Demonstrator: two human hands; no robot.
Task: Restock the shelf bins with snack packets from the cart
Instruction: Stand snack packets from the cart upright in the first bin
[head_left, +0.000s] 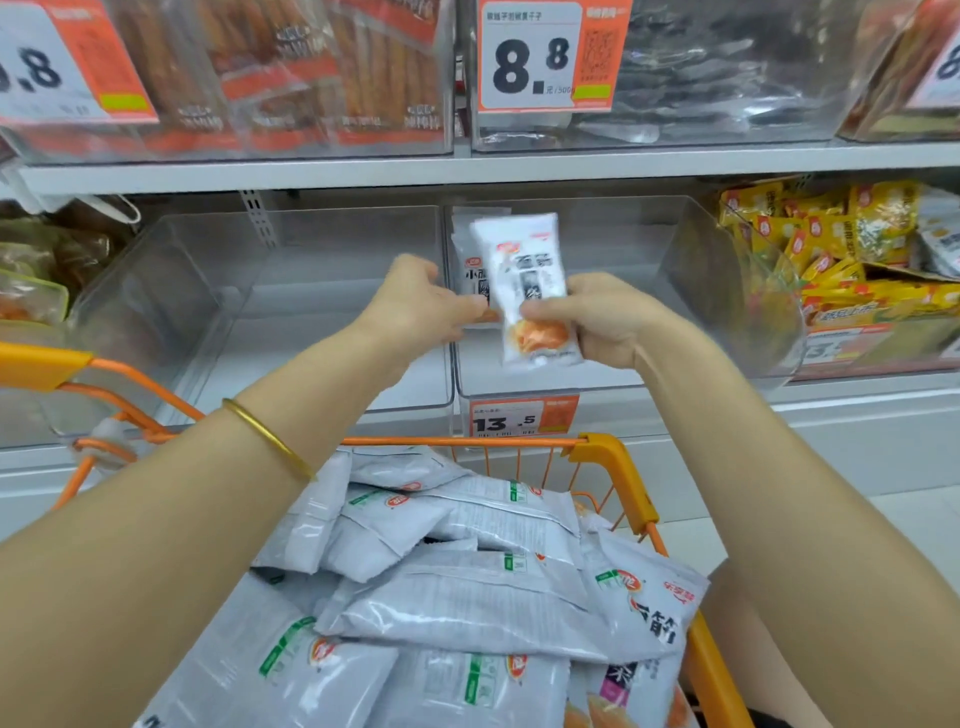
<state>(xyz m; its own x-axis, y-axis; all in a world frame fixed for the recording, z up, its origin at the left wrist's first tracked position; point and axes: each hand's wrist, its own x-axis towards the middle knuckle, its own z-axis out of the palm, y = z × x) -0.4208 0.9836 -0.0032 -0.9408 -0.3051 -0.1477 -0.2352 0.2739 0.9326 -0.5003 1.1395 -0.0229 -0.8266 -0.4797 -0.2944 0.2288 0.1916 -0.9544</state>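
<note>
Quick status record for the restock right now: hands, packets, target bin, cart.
right hand: grips a white snack packet, held upright in front of the bin
left hand: holds a second white packet behind the first
target bin: clear, middle shelf, above the 13.5 price tag; contents unclear
neighbour bin: clear, looks empty
cart: orange, piled with white packets

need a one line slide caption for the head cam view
Right hand holds a white snack packet up to a clear shelf bin, left hand alongside, above the packet-filled orange cart.
</note>
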